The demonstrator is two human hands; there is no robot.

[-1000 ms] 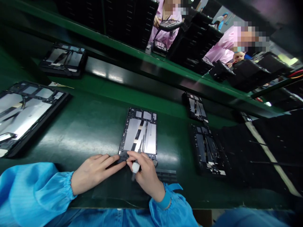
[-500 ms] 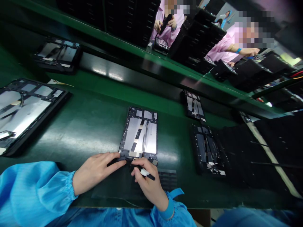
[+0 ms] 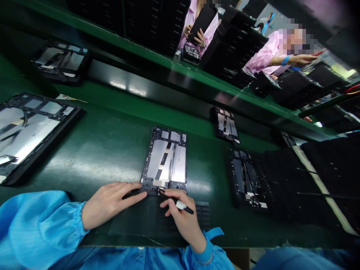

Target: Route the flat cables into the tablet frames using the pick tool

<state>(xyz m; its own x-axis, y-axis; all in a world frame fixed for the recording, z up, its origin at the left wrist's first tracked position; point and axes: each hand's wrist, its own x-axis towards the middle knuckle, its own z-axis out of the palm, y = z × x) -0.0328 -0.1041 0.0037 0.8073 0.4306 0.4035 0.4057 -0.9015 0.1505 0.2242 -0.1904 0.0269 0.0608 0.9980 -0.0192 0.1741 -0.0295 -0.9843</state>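
Observation:
An opened tablet frame (image 3: 166, 161) with silver inner plates lies on the green belt (image 3: 107, 150) in front of me. My left hand (image 3: 108, 202) rests flat beside its near left corner, fingers stretched out and the fingertips touching the frame's edge. My right hand (image 3: 181, 215) is closed around a thin black tool with a white band (image 3: 180, 205), its tip at the frame's near edge. Both arms wear blue sleeves.
A large open tablet frame (image 3: 28, 131) lies at the left, another (image 3: 60, 60) farther back. Two more frames (image 3: 226, 125) (image 3: 247, 182) lie to the right. Stacked black trays (image 3: 233, 45) stand behind a green rail. Two people in pink work across the line.
My right hand has slid right and back from the frame, swinging the tool from upright to lying low. The belt frames at the back have drifted left. The left hand has hardly moved.

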